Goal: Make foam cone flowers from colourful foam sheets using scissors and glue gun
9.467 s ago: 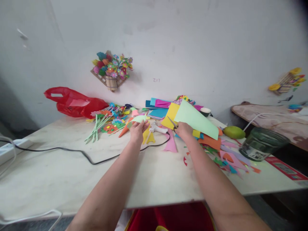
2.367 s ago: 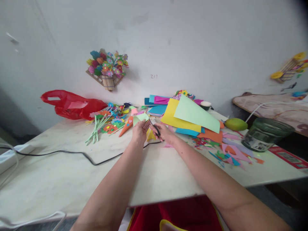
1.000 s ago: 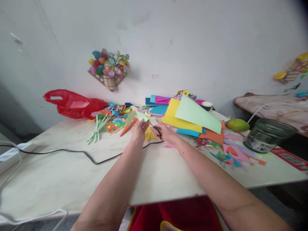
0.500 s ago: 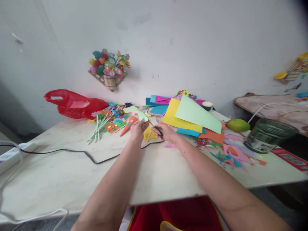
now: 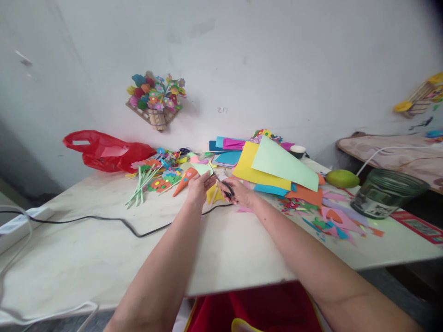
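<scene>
My left hand (image 5: 200, 188) pinches a small piece of pale green craft sheet (image 5: 202, 168) just above the table. Black-handled scissors (image 5: 226, 186) are gripped in my right hand (image 5: 238, 191), their blades pointing up and left, close to the green piece's right edge. Whether the blades touch it I cannot tell. Left of my left hand lies an orange cone (image 5: 184, 181) with coloured dots. A yellow cut piece (image 5: 215, 195) lies on the table between my hands. Beyond my right hand are stacked a yellow sheet (image 5: 247, 163) and a large pale green sheet (image 5: 284, 163).
Pale green strips (image 5: 141, 184) and foam flowers lie left, near a red plastic bag (image 5: 107, 150). A black cable (image 5: 128, 223) crosses the table (image 5: 83, 263). Scraps (image 5: 341, 219), a green fruit (image 5: 342, 179) and a glass jar (image 5: 386, 193) stand or lie at right.
The pale green sheet at my left hand now looks shorter, its long leftward part no longer showing. The scissors have turned slightly more upright; both hands stay nearly in place.
</scene>
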`<act>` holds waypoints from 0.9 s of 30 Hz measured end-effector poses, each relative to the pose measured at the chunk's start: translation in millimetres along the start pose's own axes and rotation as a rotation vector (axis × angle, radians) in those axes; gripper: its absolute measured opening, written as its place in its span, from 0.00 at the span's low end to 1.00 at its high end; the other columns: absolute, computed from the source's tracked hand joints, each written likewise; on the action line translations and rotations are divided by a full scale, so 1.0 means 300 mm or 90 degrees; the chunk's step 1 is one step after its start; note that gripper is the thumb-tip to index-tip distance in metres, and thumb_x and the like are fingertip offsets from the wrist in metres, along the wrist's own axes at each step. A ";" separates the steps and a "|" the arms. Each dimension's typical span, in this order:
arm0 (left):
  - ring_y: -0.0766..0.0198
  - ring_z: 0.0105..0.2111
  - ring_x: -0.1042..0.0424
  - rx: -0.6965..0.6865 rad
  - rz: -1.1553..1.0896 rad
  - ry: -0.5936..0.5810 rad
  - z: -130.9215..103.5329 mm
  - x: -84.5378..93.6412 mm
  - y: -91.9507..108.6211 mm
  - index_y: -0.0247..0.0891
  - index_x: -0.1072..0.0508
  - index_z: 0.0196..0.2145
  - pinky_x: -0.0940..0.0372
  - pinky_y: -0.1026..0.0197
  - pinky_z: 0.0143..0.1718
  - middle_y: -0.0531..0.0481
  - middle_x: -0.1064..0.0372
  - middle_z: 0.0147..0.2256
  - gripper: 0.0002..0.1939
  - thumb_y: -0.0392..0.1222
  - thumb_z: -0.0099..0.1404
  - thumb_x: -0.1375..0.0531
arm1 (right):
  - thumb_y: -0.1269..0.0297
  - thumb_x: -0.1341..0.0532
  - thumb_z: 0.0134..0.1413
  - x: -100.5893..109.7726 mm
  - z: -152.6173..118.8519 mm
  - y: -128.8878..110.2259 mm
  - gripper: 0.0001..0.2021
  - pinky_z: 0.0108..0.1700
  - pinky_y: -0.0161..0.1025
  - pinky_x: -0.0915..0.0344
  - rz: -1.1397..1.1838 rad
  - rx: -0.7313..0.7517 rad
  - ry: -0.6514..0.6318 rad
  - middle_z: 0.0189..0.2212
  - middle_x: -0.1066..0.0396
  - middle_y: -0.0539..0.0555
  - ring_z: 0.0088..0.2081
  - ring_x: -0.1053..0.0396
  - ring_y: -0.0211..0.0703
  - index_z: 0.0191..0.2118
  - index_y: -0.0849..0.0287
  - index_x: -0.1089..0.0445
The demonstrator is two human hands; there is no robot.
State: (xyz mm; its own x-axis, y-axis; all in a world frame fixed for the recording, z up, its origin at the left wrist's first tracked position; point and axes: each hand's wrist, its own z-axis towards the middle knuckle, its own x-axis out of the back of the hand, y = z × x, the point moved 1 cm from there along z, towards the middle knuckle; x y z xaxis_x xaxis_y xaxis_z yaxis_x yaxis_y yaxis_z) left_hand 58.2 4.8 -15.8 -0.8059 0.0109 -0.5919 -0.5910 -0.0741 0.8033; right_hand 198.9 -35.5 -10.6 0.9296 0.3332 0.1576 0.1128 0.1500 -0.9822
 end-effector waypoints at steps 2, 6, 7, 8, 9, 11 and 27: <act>0.62 0.27 0.24 -0.004 -0.004 0.013 -0.006 -0.007 0.001 0.33 0.30 0.29 0.31 0.59 0.35 0.47 0.26 0.26 0.07 0.33 0.51 0.35 | 0.45 0.39 0.48 -0.003 0.002 0.002 0.20 0.10 0.26 0.52 0.008 0.002 0.000 0.17 0.39 0.44 0.14 0.41 0.29 0.27 0.58 0.42; 0.63 0.25 0.25 -0.007 -0.009 0.040 -0.017 -0.023 0.004 0.33 0.30 0.28 0.31 0.61 0.33 0.48 0.26 0.25 0.06 0.33 0.51 0.36 | 0.45 0.38 0.46 -0.008 -0.001 -0.003 0.21 0.09 0.26 0.51 0.010 0.002 0.009 0.17 0.40 0.44 0.14 0.42 0.28 0.27 0.58 0.43; 0.64 0.25 0.25 -0.008 -0.011 0.045 -0.020 -0.027 0.005 0.33 0.30 0.28 0.32 0.62 0.33 0.48 0.26 0.25 0.06 0.33 0.51 0.36 | 0.46 0.37 0.46 -0.009 -0.001 -0.004 0.21 0.09 0.26 0.51 0.007 0.004 0.012 0.17 0.40 0.44 0.14 0.42 0.28 0.27 0.58 0.43; 0.64 0.25 0.25 -0.011 -0.014 0.049 -0.022 -0.031 0.005 0.33 0.30 0.28 0.32 0.62 0.33 0.49 0.27 0.25 0.06 0.33 0.51 0.36 | 0.46 0.37 0.46 -0.010 -0.002 -0.005 0.21 0.09 0.26 0.52 0.004 0.006 0.016 0.16 0.40 0.44 0.14 0.42 0.28 0.26 0.58 0.43; 0.65 0.25 0.26 -0.014 -0.018 0.053 -0.024 -0.034 0.005 0.33 0.30 0.28 0.32 0.62 0.33 0.49 0.27 0.25 0.06 0.32 0.51 0.36 | 0.46 0.37 0.46 -0.010 -0.002 -0.005 0.21 0.09 0.26 0.52 0.002 0.008 0.018 0.16 0.41 0.44 0.14 0.42 0.28 0.26 0.58 0.43; 0.65 0.24 0.26 -0.021 -0.025 0.059 -0.026 -0.037 0.004 0.33 0.30 0.27 0.32 0.63 0.33 0.50 0.27 0.24 0.06 0.31 0.50 0.36 | 0.46 0.38 0.46 -0.012 -0.001 -0.005 0.20 0.09 0.26 0.52 -0.001 0.011 0.022 0.16 0.41 0.43 0.14 0.43 0.28 0.26 0.58 0.43; 0.63 0.27 0.25 -0.035 -0.028 0.065 -0.021 -0.032 -0.008 0.34 0.32 0.27 0.32 0.60 0.38 0.50 0.27 0.25 0.08 0.34 0.49 0.35 | 0.49 0.39 0.49 -0.015 0.019 0.024 0.19 0.10 0.25 0.55 -0.023 0.029 0.032 0.17 0.42 0.43 0.13 0.44 0.27 0.26 0.58 0.45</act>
State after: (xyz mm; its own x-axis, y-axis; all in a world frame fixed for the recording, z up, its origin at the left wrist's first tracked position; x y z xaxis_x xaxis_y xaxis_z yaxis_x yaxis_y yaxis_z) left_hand 67.7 -1.4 -12.4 -0.7699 -0.0860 -0.6323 -0.6204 -0.1310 0.7733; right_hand 193.4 -30.5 -17.7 0.9417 0.2797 0.1870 0.1320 0.2039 -0.9700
